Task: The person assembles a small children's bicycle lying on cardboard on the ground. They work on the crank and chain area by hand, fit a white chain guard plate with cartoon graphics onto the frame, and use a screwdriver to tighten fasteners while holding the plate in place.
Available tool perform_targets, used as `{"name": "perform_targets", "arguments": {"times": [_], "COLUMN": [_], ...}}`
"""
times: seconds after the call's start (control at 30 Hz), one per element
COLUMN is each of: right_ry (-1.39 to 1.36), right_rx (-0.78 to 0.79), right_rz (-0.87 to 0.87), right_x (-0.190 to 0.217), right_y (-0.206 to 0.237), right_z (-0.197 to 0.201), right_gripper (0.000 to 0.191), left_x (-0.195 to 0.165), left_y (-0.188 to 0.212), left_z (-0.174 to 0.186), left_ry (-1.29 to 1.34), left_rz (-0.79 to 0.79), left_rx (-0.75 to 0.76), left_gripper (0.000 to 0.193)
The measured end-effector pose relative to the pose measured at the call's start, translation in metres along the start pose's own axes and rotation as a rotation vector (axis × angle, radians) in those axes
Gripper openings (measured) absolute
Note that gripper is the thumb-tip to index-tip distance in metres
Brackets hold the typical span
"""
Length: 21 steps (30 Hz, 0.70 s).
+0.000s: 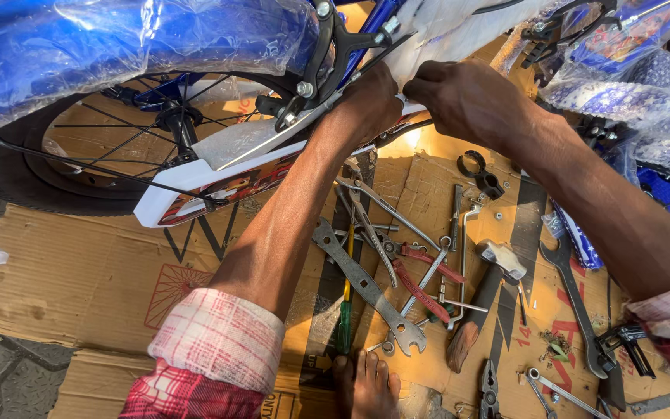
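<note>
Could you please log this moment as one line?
left hand: on bike frame by brake | right hand: gripping white wrapping | below: hammer, wrenches on cardboard

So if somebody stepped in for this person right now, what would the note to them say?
Left hand: closed around the blue bicycle frame, beside the brake caliper.
Right hand: fingers pinching the white wrapping on that frame.
Wheel is fitted; plastic wrapping remains on the bike.
Tools lie on the cardboard below: flat spanner, pliers, hammer, green screwdriver.
Done and left: cannot tell from this view.
</note>
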State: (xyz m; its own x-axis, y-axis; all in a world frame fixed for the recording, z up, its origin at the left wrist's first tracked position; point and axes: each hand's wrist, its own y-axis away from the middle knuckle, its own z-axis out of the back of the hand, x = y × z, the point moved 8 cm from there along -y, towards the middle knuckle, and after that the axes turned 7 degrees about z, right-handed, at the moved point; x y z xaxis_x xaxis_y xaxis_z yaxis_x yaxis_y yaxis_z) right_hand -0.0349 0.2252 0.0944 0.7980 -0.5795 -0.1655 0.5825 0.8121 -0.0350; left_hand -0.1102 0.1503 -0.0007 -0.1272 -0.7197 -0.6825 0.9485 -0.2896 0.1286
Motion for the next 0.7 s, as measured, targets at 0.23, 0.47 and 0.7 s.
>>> {"name": "perform_targets", "arguments": {"times": [0.23,0.47,0.7], "right_ry": [0.129,0.278,0.143], "right_rx": [0.174,0.252,0.214], "right_rz": [0.003,0.077,0.046], "right_x": [0.003,0.010,0.007], "right_y": [-0.006,-0.009,-0.014], "right_z": [0.000,0.000,-0.003], "right_gripper": [0.027,0.020,0.019], "left_x": [0.002,0.000,-0.031], "left_y": [-0.001,-0.004,0.022], "left_z": [-0.002,-0.005,-0.004], "left_ry": [0.071,0.042,-0.751], "left_rz": [0.060,-0.123,-0.518], "left_rx": [0.051,-0.067,-0.307], "left_gripper": [0.028,0.034,0.021]}}
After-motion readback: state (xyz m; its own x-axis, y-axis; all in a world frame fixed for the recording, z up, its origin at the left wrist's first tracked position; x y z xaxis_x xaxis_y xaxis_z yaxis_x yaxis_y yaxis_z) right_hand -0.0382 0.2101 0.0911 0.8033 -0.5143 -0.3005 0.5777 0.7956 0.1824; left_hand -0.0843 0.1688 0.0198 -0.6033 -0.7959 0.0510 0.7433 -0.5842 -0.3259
